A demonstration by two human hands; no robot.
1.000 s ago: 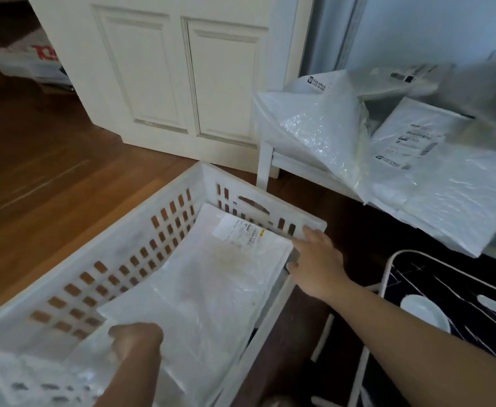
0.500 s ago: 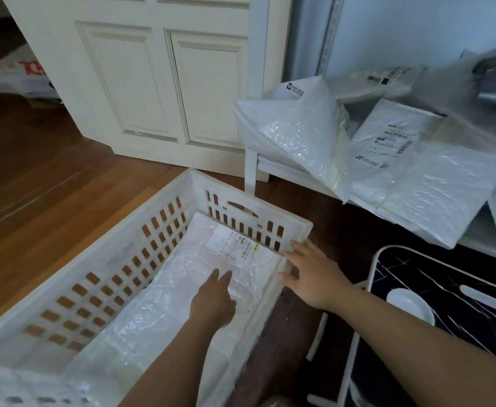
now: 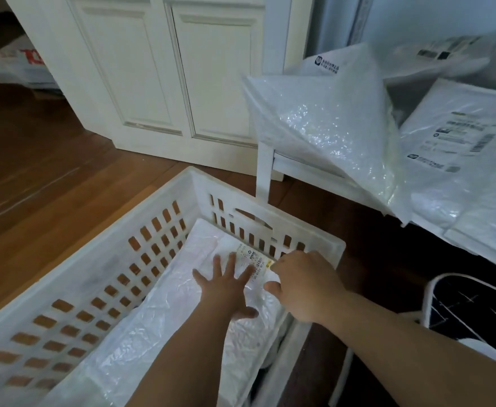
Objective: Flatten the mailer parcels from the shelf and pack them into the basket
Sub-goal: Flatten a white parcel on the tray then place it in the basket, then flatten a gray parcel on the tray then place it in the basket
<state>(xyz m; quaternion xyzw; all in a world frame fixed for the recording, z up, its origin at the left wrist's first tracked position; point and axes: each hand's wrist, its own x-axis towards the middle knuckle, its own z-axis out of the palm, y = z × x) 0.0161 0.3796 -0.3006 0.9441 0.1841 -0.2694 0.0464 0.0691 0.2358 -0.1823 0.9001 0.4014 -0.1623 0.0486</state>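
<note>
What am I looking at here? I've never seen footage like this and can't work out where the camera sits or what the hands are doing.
There is no machine here: these are a person's two bare hands, filmed by a wide-angle camera worn on their head, looking forward and down. So the arms reach in from the bottom edge.

On the wooden floor stands a white slotted basket. Inside it lies a white mailer with a printed label. The left hand presses flat on it, fingers spread. The right hand is at the mailer's edge by the basket's far corner; its fingers are curled, but whether they pinch the plastic I cannot tell.

To the right, a low white shelf carries more mailers, still puffy and unflattened. Behind is a white door.
</note>
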